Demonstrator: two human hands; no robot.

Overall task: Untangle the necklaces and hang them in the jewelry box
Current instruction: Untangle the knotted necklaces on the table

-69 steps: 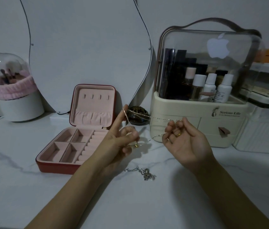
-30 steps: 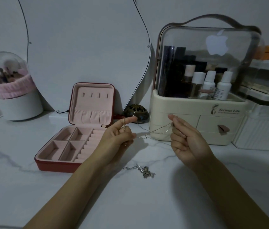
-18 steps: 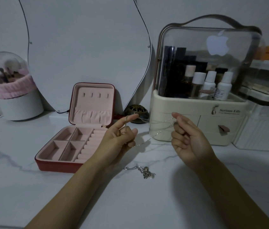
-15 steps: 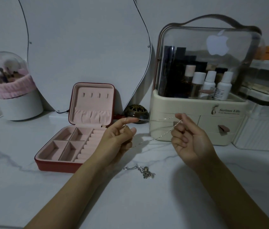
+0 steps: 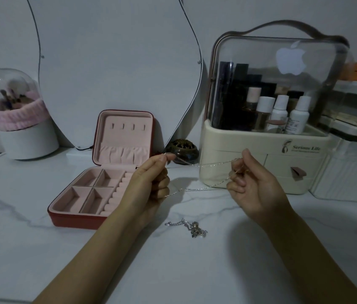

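Your left hand (image 5: 149, 181) and right hand (image 5: 252, 183) each pinch the thin silver chain necklace (image 5: 204, 165), stretched untangled; next, judging by this, hook it inside the open red jewelry box (image 5: 127, 128).

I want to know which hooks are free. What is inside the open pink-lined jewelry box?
Inside the red jewelry box, four bare hooks in the lid, a gathered pocket, bare compartments. The left hand covers part of the ring rolls.
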